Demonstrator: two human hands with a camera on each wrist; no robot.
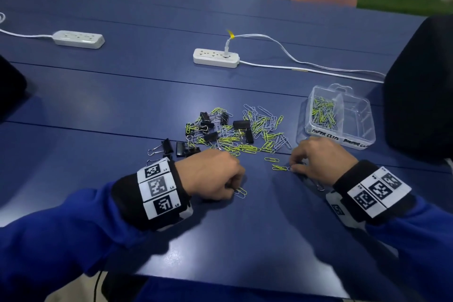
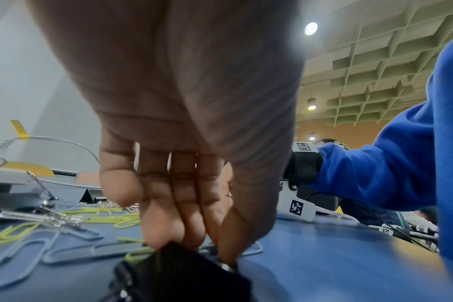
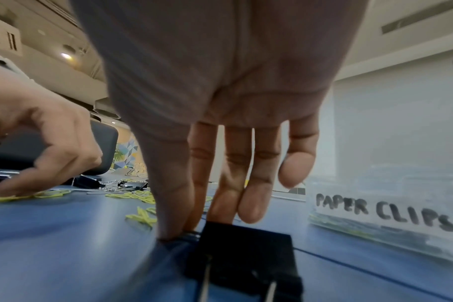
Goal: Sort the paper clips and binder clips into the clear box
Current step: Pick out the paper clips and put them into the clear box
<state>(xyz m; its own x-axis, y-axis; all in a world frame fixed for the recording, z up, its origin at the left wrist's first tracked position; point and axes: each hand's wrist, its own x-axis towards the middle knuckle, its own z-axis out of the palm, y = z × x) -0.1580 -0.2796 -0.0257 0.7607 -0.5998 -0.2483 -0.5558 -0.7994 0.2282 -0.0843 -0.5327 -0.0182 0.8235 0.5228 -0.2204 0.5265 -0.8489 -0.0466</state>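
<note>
Risk of mis-sorting: a binder clip [image 2: 181, 271] is pinched in the left hand [image 1: 210, 174] together with paper clips [image 2: 248, 250]; another binder clip [image 3: 243, 253] is pinched beneath the right hand [image 1: 318, 157], whose grip also nips a paper clip [image 1: 279, 167].

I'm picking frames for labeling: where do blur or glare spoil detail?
Head view: sharp, with soft glare on the near table. Left wrist view: the black clip under the left hand is blurred. Right wrist view: the clear box looks hazy, its label legible.
</note>
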